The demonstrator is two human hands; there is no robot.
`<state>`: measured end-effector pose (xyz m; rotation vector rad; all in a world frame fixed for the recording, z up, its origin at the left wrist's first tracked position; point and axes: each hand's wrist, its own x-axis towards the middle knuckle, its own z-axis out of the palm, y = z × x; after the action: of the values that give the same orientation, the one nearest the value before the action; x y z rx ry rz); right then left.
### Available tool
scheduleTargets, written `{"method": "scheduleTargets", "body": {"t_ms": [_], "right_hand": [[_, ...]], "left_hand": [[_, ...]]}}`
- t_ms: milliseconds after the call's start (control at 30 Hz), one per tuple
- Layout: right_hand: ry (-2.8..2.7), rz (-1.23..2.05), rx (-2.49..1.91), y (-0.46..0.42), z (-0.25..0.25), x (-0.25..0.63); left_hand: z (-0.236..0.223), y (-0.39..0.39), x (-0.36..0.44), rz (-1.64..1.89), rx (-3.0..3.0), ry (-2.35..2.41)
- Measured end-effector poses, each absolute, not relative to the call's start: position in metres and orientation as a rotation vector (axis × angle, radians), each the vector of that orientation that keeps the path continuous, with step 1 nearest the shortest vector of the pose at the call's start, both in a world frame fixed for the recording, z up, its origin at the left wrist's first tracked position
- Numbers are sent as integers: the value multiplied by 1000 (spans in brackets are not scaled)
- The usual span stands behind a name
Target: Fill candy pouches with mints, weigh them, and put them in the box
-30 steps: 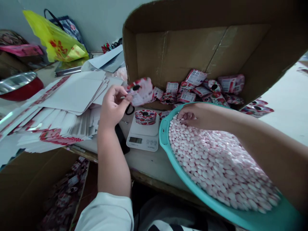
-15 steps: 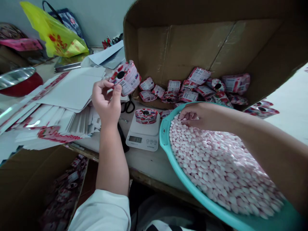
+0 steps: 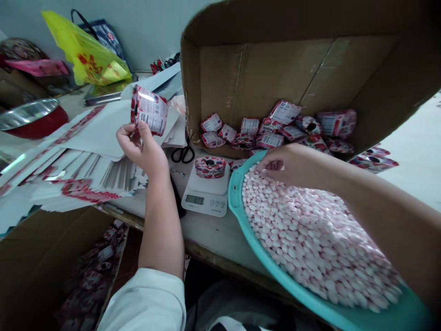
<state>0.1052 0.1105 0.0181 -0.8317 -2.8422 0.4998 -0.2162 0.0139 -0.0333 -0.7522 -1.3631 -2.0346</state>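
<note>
My left hand [image 3: 143, 149] is raised over the pile of cards, its thumb and fingers pinching the lower edge of a strawberry-printed pouch [image 3: 153, 111]. The printed label on the pouch faces me. At the far edge of a teal basin [image 3: 235, 188], my right hand [image 3: 278, 164] rests on the pale pink candies [image 3: 306, 230] with curled fingers. Whatever lies inside those fingers is hidden. Between my arms, a white kitchen scale [image 3: 206, 205] with a lit display carries another strawberry pouch [image 3: 211, 168], standing upright.
Several pouches lie in a tipped cardboard box [image 3: 262, 69] behind the basin. Black-handled scissors [image 3: 183, 154] are beside the scale. White cards [image 3: 99, 133] are heaped at left, near a red bowl [image 3: 37, 122] and a yellow bag [image 3: 86, 55]. A lower box [image 3: 37, 257] holds more pouches.
My left hand has moved left with the pouch and turned it, so the label side shows more and the dark round spot less. My right hand has barely moved.
</note>
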Motion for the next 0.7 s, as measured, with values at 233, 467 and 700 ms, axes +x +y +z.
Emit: {"method": "scheduleTargets", "body": {"t_ms": [233,467,700], "right_hand": [[-2563,441,-621,85,49,64],[-2799,322,-661,77,42,13],[-2846,59,-1048,82,48,62]], "left_hand": [[-35,13,-213,-1956,-733,-1509],[-32,10,-209,-2011,-758,-1542],[-35,13,-207,-2018,-811,-1609]]}}
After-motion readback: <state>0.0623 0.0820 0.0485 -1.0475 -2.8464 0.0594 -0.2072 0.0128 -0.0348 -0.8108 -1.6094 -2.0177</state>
